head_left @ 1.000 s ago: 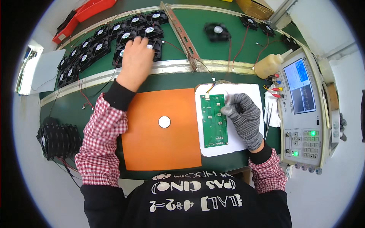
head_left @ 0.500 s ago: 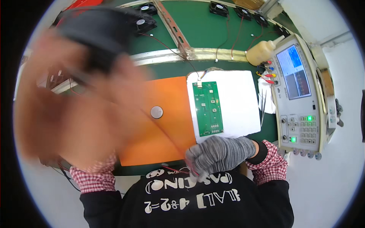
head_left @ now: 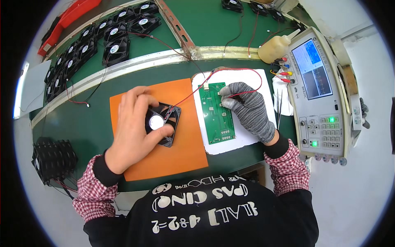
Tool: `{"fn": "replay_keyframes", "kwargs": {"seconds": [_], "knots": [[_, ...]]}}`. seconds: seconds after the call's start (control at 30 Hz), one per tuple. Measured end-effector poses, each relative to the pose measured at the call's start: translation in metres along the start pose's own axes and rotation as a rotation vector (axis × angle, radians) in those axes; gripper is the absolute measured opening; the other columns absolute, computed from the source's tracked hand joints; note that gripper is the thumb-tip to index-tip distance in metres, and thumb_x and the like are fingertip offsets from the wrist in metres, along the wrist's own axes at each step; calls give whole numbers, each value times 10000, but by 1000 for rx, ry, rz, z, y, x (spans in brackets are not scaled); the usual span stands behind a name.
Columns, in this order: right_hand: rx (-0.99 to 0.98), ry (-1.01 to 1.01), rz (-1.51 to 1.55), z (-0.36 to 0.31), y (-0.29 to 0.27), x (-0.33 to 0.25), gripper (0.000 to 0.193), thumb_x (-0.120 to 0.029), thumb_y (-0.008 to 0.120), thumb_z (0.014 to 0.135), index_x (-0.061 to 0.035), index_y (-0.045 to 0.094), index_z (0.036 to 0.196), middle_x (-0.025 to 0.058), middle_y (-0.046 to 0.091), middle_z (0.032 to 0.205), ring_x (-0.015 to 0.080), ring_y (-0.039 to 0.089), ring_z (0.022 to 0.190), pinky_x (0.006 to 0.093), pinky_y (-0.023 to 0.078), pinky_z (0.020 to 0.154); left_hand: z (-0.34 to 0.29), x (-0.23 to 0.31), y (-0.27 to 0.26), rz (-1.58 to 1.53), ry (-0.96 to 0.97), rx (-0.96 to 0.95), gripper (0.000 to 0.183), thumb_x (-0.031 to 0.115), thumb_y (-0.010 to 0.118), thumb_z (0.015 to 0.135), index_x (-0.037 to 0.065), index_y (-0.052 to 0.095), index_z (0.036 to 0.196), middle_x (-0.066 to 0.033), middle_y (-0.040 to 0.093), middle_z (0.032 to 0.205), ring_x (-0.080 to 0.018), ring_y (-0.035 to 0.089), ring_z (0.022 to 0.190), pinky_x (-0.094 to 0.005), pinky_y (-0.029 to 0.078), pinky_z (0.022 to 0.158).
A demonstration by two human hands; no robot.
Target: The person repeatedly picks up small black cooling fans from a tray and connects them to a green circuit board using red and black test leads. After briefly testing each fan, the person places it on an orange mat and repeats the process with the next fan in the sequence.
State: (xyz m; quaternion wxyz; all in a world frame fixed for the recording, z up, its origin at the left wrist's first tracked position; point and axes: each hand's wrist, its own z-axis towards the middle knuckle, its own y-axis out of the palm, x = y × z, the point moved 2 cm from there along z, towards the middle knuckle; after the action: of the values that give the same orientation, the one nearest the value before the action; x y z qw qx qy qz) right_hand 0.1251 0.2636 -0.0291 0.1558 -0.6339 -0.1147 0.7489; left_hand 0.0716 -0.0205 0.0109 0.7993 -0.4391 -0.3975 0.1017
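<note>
A black cooling fan (head_left: 174, 119) with a white round label rests on the orange mat (head_left: 187, 154). My bare left hand (head_left: 133, 123) grips its frame, fingers along the far side and thumb near the front. Red and black fan wires (head_left: 247, 70) run right and loop over to my right hand (head_left: 248, 108), which wears a grey knit glove. Its thumb and fingertips are pinched on the wire end over the green circuit board (head_left: 209, 125); the plug itself is hidden. A cable joins a white connector (head_left: 206, 86) at the board's far end.
The board lies on a white foam pad (head_left: 263, 84). At right stand a test meter (head_left: 325, 119), tweezers (head_left: 279, 108) and a yellowish bottle (head_left: 275, 48). Many black fans (head_left: 116, 50) sit beyond the ledge; a fan stack (head_left: 54, 159) stands at left.
My left hand has brought the fan down onto the orange mat, where the round silver disc is now out of sight. My right hand has moved from near my body up to the board.
</note>
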Motion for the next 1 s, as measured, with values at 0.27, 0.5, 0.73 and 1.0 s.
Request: {"fn": "replay_keyframes", "kwargs": {"seconds": [0.27,0.5,0.73,1.0], "knots": [[-103,-167,-221,3,5,-6,245,0,622,864,-41,630,1105,88,671,950,196,663,903,311,535,833,-2,3,9,104,135,-155,1011,288,918,481,44,472,1354,-122,526,1201,-336,470,1115,-442,372,968],[-82,-133,-225,3,3,-5,195,-20,652,838,-41,658,1032,98,668,953,241,661,941,345,529,870,-2,0,8,64,184,-152,1045,310,910,519,26,436,1405,-136,520,1167,-337,478,1056,-438,391,936],[-138,-244,-281,8,-2,-7,161,-21,714,792,-47,700,951,87,646,922,245,654,909,343,531,838,-5,-3,9,65,143,-167,1083,340,907,511,43,422,1432,-145,514,1200,-345,465,1076,-438,382,969],[-2,-139,-291,2,2,-3,230,-136,818,719,-23,683,868,96,593,865,241,627,809,337,522,724,-4,-13,8,-94,150,-132,1039,334,916,510,28,447,1384,-134,513,1175,-339,456,1095,-439,370,967]]}}
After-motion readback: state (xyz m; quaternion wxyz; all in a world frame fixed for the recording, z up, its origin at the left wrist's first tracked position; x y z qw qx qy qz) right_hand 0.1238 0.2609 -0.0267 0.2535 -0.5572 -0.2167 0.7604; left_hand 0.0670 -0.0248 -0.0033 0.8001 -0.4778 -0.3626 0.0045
